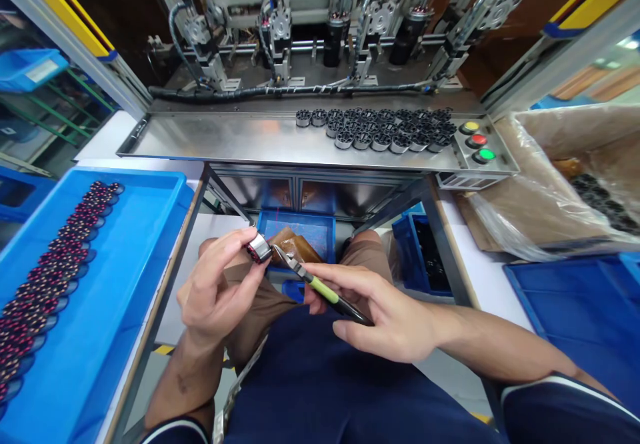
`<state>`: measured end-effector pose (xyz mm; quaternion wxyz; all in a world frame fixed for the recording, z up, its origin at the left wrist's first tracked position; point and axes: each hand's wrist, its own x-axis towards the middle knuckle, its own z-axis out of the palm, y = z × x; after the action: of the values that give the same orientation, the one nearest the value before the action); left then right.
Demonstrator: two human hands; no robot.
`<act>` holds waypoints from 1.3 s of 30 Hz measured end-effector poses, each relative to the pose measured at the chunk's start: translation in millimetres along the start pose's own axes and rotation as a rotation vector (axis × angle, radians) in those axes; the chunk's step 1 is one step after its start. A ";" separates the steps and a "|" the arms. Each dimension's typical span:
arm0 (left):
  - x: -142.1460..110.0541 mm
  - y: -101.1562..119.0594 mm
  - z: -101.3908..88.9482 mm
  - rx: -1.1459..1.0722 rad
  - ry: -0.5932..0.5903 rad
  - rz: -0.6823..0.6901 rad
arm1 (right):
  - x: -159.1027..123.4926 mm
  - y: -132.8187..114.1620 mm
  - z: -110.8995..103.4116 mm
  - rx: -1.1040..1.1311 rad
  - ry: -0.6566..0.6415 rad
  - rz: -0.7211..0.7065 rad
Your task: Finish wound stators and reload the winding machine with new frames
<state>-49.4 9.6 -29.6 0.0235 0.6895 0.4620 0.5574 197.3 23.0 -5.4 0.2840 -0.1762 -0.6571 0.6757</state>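
Note:
My left hand (217, 291) pinches a small round wound motor core (259, 249) between thumb and fingers, held over my lap. My right hand (380, 314) grips small cutting pliers (320, 289) with green-and-black handles; the pliers' tips touch the core's right side. Both hands sit just below the steel machine shelf (240, 141).
Several grey round cores (380, 129) stand in rows on the shelf, beside yellow, red and green buttons (477, 141). A blue tray (125, 244) at left holds a long row of wound cores (50, 264). A bagged cardboard box (565, 177) and blue bin (590, 304) sit right. Blue bins (300, 231) lie under the shelf.

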 end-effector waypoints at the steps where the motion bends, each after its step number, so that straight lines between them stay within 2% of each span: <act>1: -1.4 -0.4 0.7 -0.039 0.019 -0.002 | 0.3 0.9 0.4 0.013 -0.003 0.000; 4: -1.3 -0.3 2.6 -0.136 0.061 0.075 | 1.4 3.3 1.9 0.047 0.002 0.002; 9: 1.4 3.0 2.2 -0.198 0.051 0.087 | 3.7 5.1 4.0 0.093 0.006 0.005; 22: 0.8 8.0 -2.4 -0.180 0.026 0.103 | 9.9 1.0 7.8 0.067 0.015 0.041; 26: -1.1 6.6 -3.4 -0.139 0.020 0.100 | 10.0 5.1 8.1 -0.022 0.057 0.045; 29: -3.1 6.7 -2.4 -0.088 0.006 0.073 | 10.5 4.7 7.1 -0.137 0.135 0.035; 32: -2.3 7.0 -1.4 -0.107 0.065 -0.009 | 10.3 2.0 4.2 -0.167 0.251 0.053; 34: -0.7 4.3 -1.4 -0.249 0.079 -0.146 | 8.2 1.9 1.6 -0.150 0.284 0.076; 37: -0.5 -5.2 -1.6 -0.547 0.010 -0.403 | 2.2 6.8 -2.3 -0.091 0.269 0.130; 39: -3.0 -12.4 -0.7 -0.654 -0.020 -0.542 | -2.0 12.2 -4.4 -0.036 0.281 0.159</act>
<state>-57.4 14.4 -38.3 0.3912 0.5049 0.4249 0.6415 199.7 25.5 -18.0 0.3154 -0.3254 -0.6068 0.6530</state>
